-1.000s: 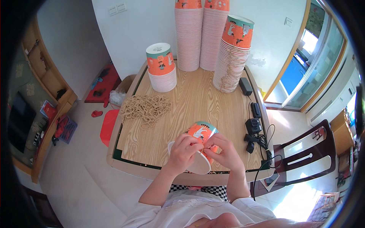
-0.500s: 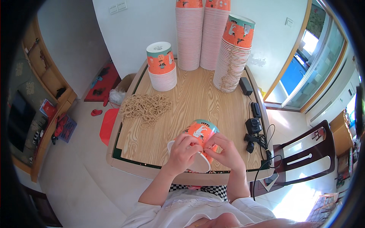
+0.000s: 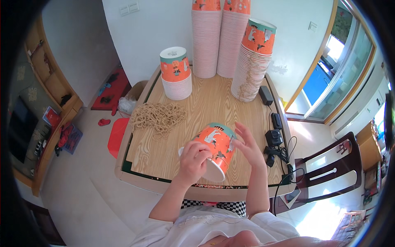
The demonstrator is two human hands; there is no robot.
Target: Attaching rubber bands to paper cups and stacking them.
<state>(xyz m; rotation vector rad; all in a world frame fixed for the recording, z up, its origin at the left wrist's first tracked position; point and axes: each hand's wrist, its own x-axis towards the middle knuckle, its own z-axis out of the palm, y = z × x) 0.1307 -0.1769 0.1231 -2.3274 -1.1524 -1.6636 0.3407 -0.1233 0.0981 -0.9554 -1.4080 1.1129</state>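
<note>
Near the table's front edge, a paper bucket [image 3: 220, 146] with orange and teal animal print lies tilted, its white rim turned toward me. My left hand [image 3: 193, 162] is closed on the rim side of it. A thin strand seems to run around the bucket close to the rim. My right hand [image 3: 248, 150] is off to the bucket's right, fingers apart and raised, with nothing visible in it. To the left on the table lies a loose, tangled heap of brown twine [image 3: 158, 117]. At the back right, more twine strands hang down a stack of upturned buckets [image 3: 257, 41].
A shorter bucket stack [image 3: 176, 74] stands at the back left, and two tall stacks [image 3: 205, 45] rise against the wall. Black power adapters [image 3: 273, 138] and cables line the table's right edge. A dark wooden chair [image 3: 329, 168] is on the right, a red stool [image 3: 118, 136] on the left.
My right hand has let go near the rim, opened and moved up and right. The bucket has shifted slightly up and left in my left hand.
</note>
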